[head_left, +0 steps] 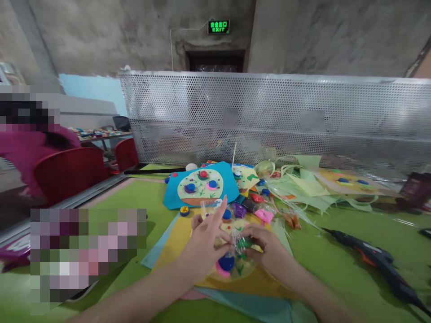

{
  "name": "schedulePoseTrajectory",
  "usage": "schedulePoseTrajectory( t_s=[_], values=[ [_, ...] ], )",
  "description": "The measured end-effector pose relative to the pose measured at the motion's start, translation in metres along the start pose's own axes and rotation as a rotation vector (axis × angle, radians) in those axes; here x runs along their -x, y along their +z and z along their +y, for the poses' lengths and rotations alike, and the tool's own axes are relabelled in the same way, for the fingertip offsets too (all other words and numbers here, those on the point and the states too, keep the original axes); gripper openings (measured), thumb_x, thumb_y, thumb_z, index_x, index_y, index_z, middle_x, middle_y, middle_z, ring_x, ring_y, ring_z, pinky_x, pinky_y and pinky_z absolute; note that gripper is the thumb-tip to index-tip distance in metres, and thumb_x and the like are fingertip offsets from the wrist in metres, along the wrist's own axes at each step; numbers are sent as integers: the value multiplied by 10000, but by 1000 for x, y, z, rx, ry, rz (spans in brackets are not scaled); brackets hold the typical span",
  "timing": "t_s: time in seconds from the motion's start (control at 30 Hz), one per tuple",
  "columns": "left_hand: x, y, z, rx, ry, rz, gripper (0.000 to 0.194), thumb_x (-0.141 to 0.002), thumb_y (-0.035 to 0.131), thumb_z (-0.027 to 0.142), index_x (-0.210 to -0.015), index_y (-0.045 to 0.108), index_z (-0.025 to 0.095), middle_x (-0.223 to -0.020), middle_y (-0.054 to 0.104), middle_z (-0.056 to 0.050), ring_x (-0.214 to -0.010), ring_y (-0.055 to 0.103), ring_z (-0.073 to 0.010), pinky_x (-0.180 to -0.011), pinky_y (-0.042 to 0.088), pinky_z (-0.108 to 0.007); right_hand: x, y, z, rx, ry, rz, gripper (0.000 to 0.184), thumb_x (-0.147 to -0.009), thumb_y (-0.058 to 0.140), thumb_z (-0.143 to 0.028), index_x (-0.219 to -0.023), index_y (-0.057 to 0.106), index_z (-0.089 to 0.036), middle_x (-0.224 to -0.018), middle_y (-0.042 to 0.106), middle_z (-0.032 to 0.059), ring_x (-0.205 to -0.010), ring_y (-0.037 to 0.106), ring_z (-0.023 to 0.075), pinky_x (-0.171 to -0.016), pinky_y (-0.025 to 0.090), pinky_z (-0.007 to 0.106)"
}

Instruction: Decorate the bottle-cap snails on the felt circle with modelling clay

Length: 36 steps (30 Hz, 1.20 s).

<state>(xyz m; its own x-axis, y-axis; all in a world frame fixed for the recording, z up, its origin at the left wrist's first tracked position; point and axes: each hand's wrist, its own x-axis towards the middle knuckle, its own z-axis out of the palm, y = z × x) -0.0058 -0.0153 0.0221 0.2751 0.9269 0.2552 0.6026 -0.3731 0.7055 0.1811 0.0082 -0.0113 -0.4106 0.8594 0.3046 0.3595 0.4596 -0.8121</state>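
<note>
My right hand (264, 244) grips a small clear plastic packet with green clay (243, 242) in it. The thumb and a finger of my left hand (210, 240) pinch the near side of that wrapping, while its index finger points up. Below both hands lies a yellow card (178, 251) with a round cream piece that carries a blue cap (226, 262) with pink clay at its edge and small green clay blades. Just beyond the hands are a purple clay packet (239, 210) and a pink clay packet (264, 216).
A finished-looking blue card (173, 190) with a decorated circle lies behind. On the right are a black glue gun (373, 255), green paper scraps (313, 193) and a dark bottle (415, 193). A perforated metal screen (269, 116) borders the table. At left, a person sits near red chairs (72, 172).
</note>
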Motion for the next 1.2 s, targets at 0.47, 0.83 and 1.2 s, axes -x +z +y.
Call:
schedulePoseTrajectory(
  t_s=[0.47,0.83,1.2],
  values=[
    [-7,-13,-2,627,-281,90,880,-657,728,313,-1388,265,153,-689,688,-5,-836,620,-237,-821,405,-343,-6,-20,-9,167,40,38,126,-722,571,-206,-833,631,-197,-863,646,44,-796,608,186,-692,490,288],
    [-12,-10,-9,857,-299,50,635,-700,702,208,-1273,429,221,-858,697,8,-854,634,-166,-784,458,-297,-5,-51,7,475,240,191,302,-784,510,-350,-1034,573,-194,-837,663,80,-765,630,247,-645,482,359],
    [-4,-11,3,722,-144,91,916,-690,711,165,-1404,137,173,-686,683,15,-672,618,-166,-574,475,-249,3,-48,15,811,320,160,332,-776,550,-348,-1056,582,-172,-1040,629,170,-971,579,385,-724,449,508]
  ],
)
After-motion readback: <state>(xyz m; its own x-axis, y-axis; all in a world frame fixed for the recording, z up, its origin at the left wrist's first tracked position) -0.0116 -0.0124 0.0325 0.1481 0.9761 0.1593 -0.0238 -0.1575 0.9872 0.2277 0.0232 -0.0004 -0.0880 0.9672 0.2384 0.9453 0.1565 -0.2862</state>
